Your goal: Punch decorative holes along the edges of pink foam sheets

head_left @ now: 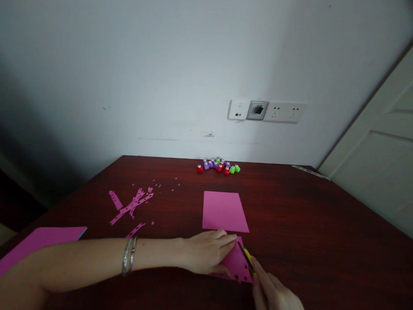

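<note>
My left hand (207,252) lies flat with its fingers stretched out, pressing on a pink sheet of paper (234,263) near the front of the table. Small dark holes run along that sheet's right and lower edges. In my right hand (274,290) is a slim yellow and dark utility knife (249,261), held along the sheet's right edge; its tip is too small to make out. Just beyond my left hand rests a plain square of pink paper (224,212).
Punched pink paper strips (132,206) and tiny scraps lie to the left. A pink stack of paper (43,240) is under my left forearm. Several red, purple and green craft punches (219,166) stand at the back of the dark red table (296,215), before the wall with sockets (282,111).
</note>
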`<state>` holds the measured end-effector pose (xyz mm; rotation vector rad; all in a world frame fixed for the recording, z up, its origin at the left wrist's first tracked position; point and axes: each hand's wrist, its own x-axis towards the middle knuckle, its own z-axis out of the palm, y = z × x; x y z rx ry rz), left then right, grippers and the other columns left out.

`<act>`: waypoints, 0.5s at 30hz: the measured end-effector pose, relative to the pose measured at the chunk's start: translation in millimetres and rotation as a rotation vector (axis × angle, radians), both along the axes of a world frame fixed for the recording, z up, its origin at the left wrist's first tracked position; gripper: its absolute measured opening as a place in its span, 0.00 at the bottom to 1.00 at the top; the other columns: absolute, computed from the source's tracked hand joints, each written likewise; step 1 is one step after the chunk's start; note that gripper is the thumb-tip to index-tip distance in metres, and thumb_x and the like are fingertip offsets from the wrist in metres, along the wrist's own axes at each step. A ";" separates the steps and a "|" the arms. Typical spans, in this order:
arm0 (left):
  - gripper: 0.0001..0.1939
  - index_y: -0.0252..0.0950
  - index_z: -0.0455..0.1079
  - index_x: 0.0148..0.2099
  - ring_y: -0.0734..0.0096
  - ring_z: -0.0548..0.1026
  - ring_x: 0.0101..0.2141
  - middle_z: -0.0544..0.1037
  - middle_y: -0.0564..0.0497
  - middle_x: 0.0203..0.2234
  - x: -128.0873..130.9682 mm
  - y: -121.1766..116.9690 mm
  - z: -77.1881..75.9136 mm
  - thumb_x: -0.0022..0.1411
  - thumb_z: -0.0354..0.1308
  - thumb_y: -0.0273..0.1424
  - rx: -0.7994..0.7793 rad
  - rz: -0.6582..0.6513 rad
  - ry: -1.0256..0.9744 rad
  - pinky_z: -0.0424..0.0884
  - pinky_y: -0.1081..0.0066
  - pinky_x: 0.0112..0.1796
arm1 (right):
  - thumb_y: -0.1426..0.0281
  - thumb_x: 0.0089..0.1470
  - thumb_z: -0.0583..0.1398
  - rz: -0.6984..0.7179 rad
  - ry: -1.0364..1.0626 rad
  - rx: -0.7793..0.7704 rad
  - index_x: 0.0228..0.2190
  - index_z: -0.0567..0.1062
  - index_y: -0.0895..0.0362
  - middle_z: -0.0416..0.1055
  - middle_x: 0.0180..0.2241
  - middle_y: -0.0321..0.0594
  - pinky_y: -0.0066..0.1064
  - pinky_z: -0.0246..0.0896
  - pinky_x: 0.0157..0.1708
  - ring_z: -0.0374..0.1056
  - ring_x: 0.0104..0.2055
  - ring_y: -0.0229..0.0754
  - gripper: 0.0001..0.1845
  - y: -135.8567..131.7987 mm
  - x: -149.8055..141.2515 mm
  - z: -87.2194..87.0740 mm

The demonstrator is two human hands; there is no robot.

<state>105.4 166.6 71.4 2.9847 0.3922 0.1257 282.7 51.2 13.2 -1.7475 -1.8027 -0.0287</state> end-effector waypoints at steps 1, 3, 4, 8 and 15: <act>0.35 0.24 0.49 0.60 0.57 0.60 0.51 0.58 0.38 0.57 0.0 0.0 0.1 0.59 0.49 0.43 -0.003 -0.002 0.000 0.56 0.68 0.53 | 0.73 0.54 0.43 -0.002 -0.037 -0.017 0.45 0.73 0.58 0.75 0.25 0.46 0.29 0.68 0.28 0.74 0.30 0.46 0.24 0.1 -0.5 -0.1; 0.35 0.25 0.47 0.61 0.58 0.60 0.52 0.58 0.38 0.57 0.1 0.4 0.5 0.60 0.49 0.43 -0.008 -0.003 0.001 0.56 0.67 0.52 | 0.74 0.53 0.43 -0.008 -0.096 -0.054 0.47 0.71 0.58 0.75 0.25 0.46 0.29 0.68 0.29 0.74 0.31 0.46 0.25 0.5 -2.1 2.1; 0.35 0.25 0.47 0.61 0.58 0.60 0.52 0.58 0.38 0.57 0.2 0.7 0.8 0.60 0.49 0.43 -0.008 -0.004 0.002 0.57 0.67 0.52 | 0.75 0.53 0.43 -0.014 -0.117 -0.077 0.47 0.71 0.58 0.75 0.25 0.46 0.29 0.68 0.30 0.74 0.31 0.46 0.25 0.7 -3.1 4.3; 0.34 0.24 0.47 0.61 0.59 0.61 0.51 0.59 0.37 0.56 0.9 2.6 2.1 0.61 0.47 0.43 0.021 -0.031 0.027 0.58 0.67 0.51 | 0.77 0.52 0.45 -0.070 -0.151 -0.233 0.49 0.69 0.60 0.75 0.26 0.47 0.30 0.67 0.32 0.74 0.33 0.48 0.25 2.4 -8.5 17.0; 0.34 0.23 0.49 0.60 0.61 0.62 0.51 0.60 0.38 0.55 1.0 3.4 3.1 0.61 0.46 0.44 0.096 -0.040 0.030 0.59 0.68 0.50 | 0.79 0.52 0.46 -0.118 -0.202 -0.424 0.52 0.66 0.58 0.76 0.30 0.46 0.33 0.66 0.34 0.74 0.31 0.47 0.26 4.3 -15.8 33.5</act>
